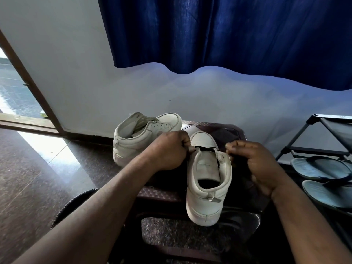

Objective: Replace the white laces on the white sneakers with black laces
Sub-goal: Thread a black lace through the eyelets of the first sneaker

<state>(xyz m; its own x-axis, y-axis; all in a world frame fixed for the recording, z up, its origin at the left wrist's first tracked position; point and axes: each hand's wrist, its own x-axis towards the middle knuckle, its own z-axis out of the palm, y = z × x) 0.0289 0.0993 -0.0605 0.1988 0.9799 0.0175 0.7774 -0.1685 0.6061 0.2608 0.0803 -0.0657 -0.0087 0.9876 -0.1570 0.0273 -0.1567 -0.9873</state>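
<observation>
Barely started: the lace [206,149] crosses the near shoe [206,189] once, left hand [169,149] and right hand [255,162] pinching its ends; far shoe [144,134] looks bare

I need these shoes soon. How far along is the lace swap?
Done: no white laces show on either shoe. In hand: the near sneaker has one bar of black lace across its lowest eyelets, with the left hand and right hand pinching at its ends. Left: the rest of that sneaker, and the far sneaker, whose eyelets look empty.
</observation>
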